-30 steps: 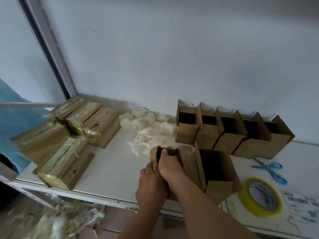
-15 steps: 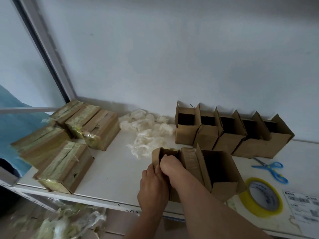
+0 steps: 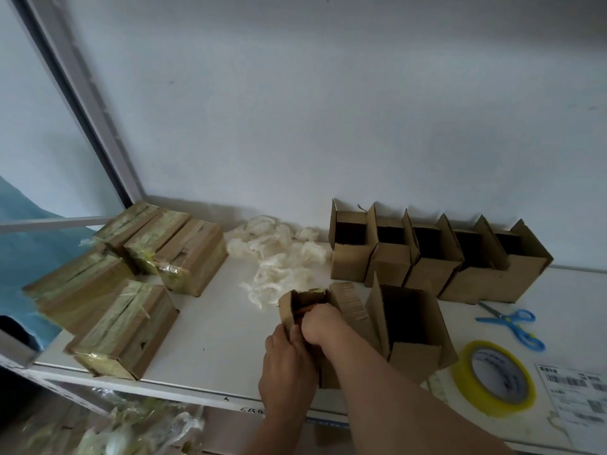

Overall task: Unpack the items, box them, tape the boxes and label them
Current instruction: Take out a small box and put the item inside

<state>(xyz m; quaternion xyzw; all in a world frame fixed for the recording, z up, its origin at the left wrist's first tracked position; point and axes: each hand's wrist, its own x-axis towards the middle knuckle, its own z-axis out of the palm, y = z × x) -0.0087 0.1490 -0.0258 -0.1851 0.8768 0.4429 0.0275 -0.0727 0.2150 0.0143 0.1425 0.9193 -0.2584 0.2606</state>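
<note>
Boxes everywhere on this white table (image 3: 210, 336). The one being worked on is a small open cardboard box (image 3: 297, 307) near the front edge, about in the middle, tipped so its opening faces up and away. Both hands are on it: the right hand (image 3: 320, 325) is curled over the near rim with its fingers tucked inside the opening, and the left hand (image 3: 285, 366) grips the near side from below, fingers wrapped round the cardboard. Can't tell what's inside, it's too dark in there, just a bit of yellowish stuff poking up at the far edge.

Just to the right of it, touching or nearly, sits a bigger open box (image 3: 410, 326) with its flaps up. Behind that, along the wall, a row of open boxes (image 3: 427, 257) packed side by side.

Left side of the table has a bunch of taped boxes (image 3: 124, 326) lying flat, wrapped in shiny yellowish tape. Between those and the open row there's a pile of crumpled plastic wrap (image 3: 279, 257).

Far right: blue scissors (image 3: 512, 326), a roll of yellow tape (image 3: 492, 379) lying flat near the front, and a sheet of labels (image 3: 578, 399) with barcodes beside it. More plastic bags (image 3: 131, 431) on the shelf below, blurry.
</note>
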